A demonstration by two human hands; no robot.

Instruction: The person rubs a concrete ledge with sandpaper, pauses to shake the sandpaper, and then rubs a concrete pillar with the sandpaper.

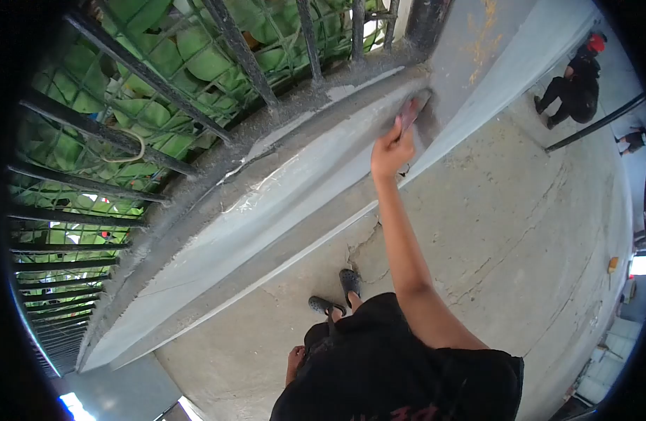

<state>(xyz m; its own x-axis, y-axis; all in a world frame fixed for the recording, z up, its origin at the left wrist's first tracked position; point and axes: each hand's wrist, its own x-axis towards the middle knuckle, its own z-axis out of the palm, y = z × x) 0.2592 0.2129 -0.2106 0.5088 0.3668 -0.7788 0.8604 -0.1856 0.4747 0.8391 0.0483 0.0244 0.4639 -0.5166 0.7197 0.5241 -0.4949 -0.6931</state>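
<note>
My right hand (393,153) reaches out along the ledge with its fingers closed around a flat, reddish piece (409,114), blurred, whose exact kind I cannot make out. The piece rests against the top of the grey plastered ledge (351,133), close to the corner with the wall post (470,63). Down at my left side, by my black clothing, my left hand (295,358) shows only in part. Its fingers look curled, and whatever they may hold is hidden.
Black metal bars (249,56) with green mesh rise from the ledge, with big green leaves (204,52) behind. A cracked concrete floor (491,210) lies below. A person (575,88) in dark clothes and a red cap is at upper right, near a dark pole (596,125).
</note>
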